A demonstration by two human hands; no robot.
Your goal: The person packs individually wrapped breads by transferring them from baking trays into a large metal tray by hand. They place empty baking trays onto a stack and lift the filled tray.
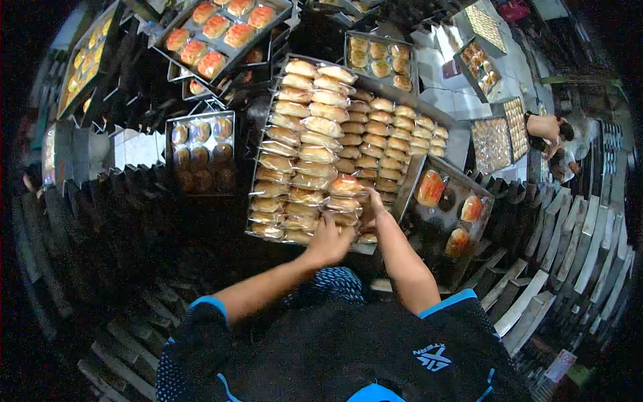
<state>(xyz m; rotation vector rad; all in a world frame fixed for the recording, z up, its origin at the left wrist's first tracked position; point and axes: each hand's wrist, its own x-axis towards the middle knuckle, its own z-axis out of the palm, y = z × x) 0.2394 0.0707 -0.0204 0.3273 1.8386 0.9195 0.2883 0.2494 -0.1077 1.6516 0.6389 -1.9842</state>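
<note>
— Where is the stack?
— The stack (345, 202) is a short row of wrapped buns, and it is over the near part of the big tray (458, 142). The bun at its far end has a red top.

— And what does each hand do?
— The left hand (329, 240) grasps the stack at its near left side, with the fingers bent. The right hand (372, 209) grasps the same stack from the right side. A part of its fingers is hidden, so I cannot tell how firm this hold is.

— What lies in the big tray?
— Many wrapped buns, in close rows. The pale rows (295, 151) at the left are just beside the stack, and the browner rows (378, 141) are more to the right.

— What is around it?
— At the right, a small tray (407, 191) with three red-topped buns (458, 242), apart from one another. At the far left, another tray (226, 48) carries red-topped buns also.
</note>
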